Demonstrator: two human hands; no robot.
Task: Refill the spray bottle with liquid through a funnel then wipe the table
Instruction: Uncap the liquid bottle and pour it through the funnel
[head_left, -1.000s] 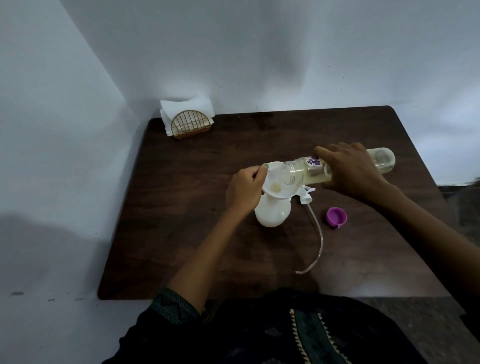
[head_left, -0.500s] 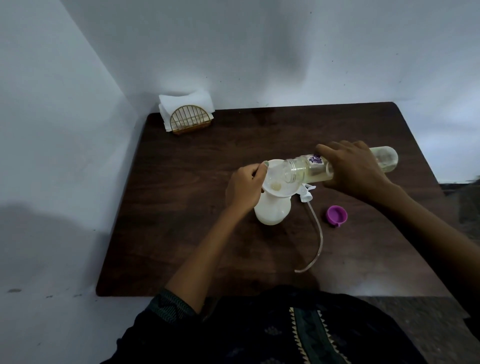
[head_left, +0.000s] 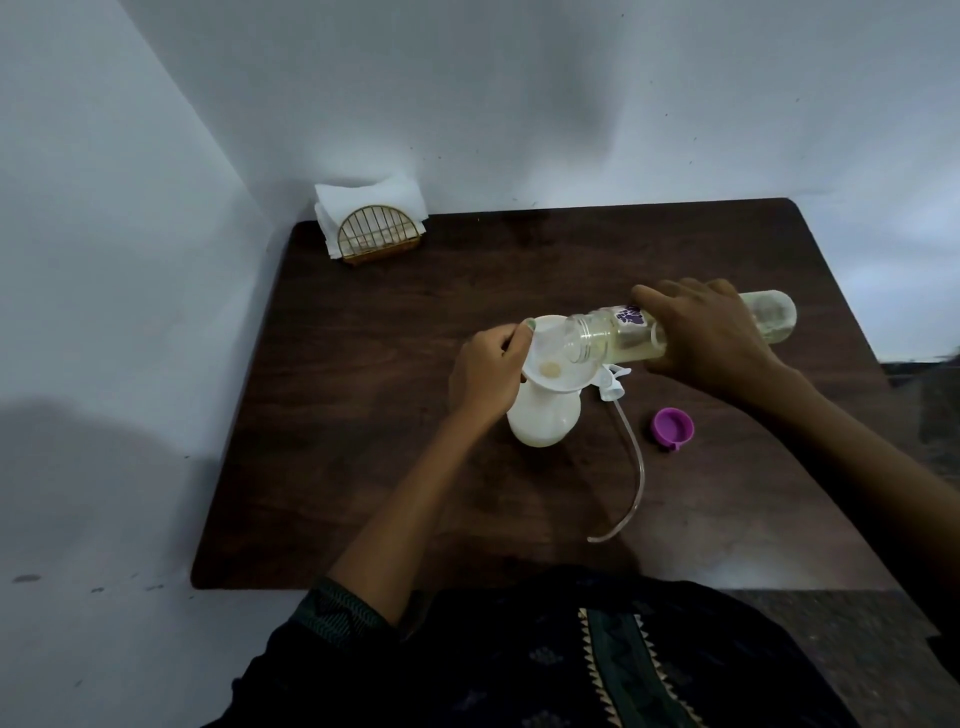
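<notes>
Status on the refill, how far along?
Done: purple cap off, sprayer head out on the table, funnel seated in the spray bottle. In hand: right hand tips the refill bottle into the funnel, left hand steadying its rim. Left: finish pouring, refit sprayer, wipe using napkins.

funnel (head_left: 553, 364) atop spray bottle (head_left: 540, 421)

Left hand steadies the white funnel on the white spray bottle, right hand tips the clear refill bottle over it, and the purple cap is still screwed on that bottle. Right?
Not quite. The head view shows the purple cap lying off on the dark wooden table, and the clear refill bottle has an open mouth. The rest holds: left hand steadies the white funnel on the white spray bottle, right hand tips the bottle.
</notes>
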